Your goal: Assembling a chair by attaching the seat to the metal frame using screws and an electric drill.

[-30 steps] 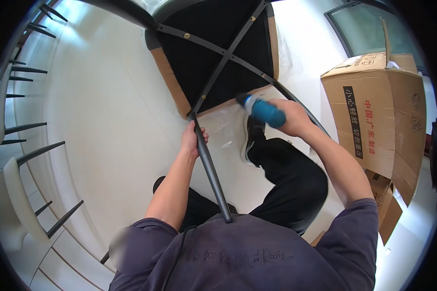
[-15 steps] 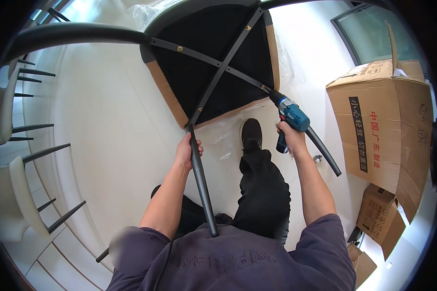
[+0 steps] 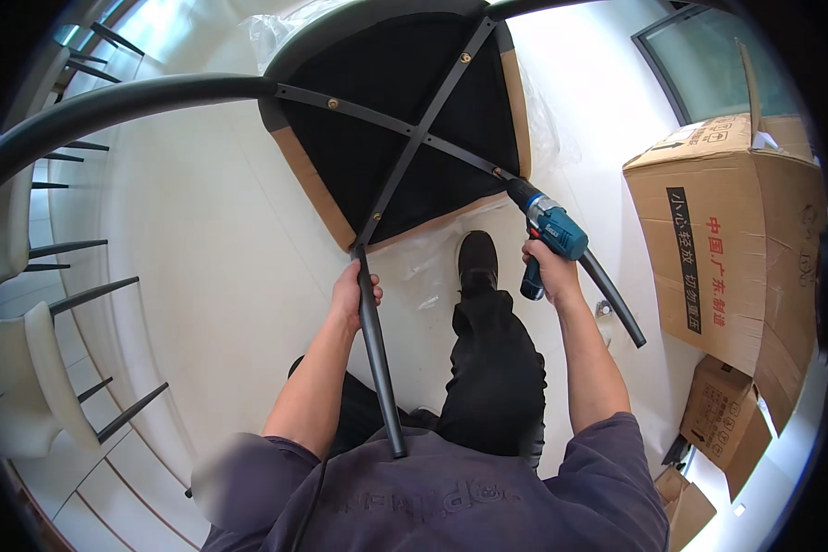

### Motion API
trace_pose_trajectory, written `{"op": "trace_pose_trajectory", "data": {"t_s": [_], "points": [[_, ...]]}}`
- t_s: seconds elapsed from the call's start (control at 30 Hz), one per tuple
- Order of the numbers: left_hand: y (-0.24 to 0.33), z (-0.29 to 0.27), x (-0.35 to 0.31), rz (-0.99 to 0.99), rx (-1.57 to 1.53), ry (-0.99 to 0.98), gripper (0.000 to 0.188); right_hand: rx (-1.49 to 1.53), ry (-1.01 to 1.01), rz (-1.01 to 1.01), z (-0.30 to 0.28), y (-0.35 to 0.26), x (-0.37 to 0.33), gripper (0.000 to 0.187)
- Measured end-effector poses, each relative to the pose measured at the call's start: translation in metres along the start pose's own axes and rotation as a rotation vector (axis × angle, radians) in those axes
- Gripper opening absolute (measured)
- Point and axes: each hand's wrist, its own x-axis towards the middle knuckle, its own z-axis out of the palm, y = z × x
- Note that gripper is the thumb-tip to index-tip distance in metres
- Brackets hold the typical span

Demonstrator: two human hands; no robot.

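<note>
An upturned chair [image 3: 377,83] shows me its black underside, with a dark metal cross frame [image 3: 397,170] fixed over it by brass-coloured screws. My left hand [image 3: 353,293] is wrapped round the upper part of a black chair leg [image 3: 382,368] that points toward me. In my right hand [image 3: 552,269] is a teal and black cordless drill [image 3: 554,228], gripped by its handle. The drill's nose is at the frame's near-right end, beside a screw; its bit tip is too small to make out. Another black leg [image 3: 616,299] extends from behind the drill.
A large cardboard box [image 3: 708,239] stands at the right, with a smaller open box [image 3: 722,405] nearer me. White chairs [image 3: 41,377] with black legs line the left side. Clear plastic film [image 3: 423,276] lies under the seat. My shoe [image 3: 477,258] is close to the seat's near edge.
The view has shifted slightly, so the chair and boxes sit a little differently in the picture. Both hands keep their grips, and the drill stays at the same frame end.
</note>
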Motion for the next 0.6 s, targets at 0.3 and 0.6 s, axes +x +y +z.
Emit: {"op": "trace_pose_trajectory", "data": {"t_s": [0.3,0.6], "points": [[0.002,0.002,-0.002,-0.015,0.009,-0.001,0.038,-0.191,-0.020,-0.140,-0.009,0.009,0.009,0.023],[0.000,-0.001,0.000,0.011,0.003,-0.029,0.037,-0.146,0.021,-0.140,0.002,0.020,0.008,0.028]]}}
